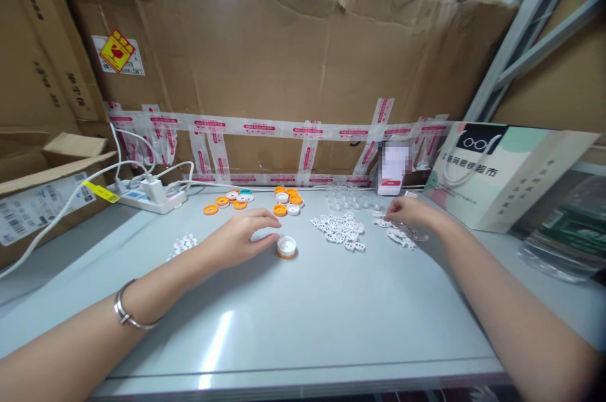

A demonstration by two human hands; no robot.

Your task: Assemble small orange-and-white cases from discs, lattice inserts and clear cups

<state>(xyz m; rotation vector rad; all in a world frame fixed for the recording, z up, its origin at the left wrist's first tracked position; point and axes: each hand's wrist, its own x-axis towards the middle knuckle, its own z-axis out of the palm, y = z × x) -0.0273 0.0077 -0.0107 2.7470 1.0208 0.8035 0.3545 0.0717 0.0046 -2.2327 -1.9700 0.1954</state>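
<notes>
My left hand [243, 236] is open, thumb and fingers apart, just left of a round white cup-like piece with an orange base [286, 247]. Nothing shows between its fingers. Farther right, my right hand [411, 211] has its fingertips pinched together at a small group of white openwork plastic pieces [400, 236]; whatever they hold is too small to make out. A larger heap of similar white pieces [338, 228] lies between the two hands. Behind it stand several clear round plastic parts [353, 197].
Orange and white rings [222, 201] and round orange and white pieces [280, 209] lie toward the back. Small white parts [182, 244] sit by my left forearm. A power strip [158, 200], a phone [392, 168], a paper bag [492, 178] and a plastic bottle [565, 231] border the table.
</notes>
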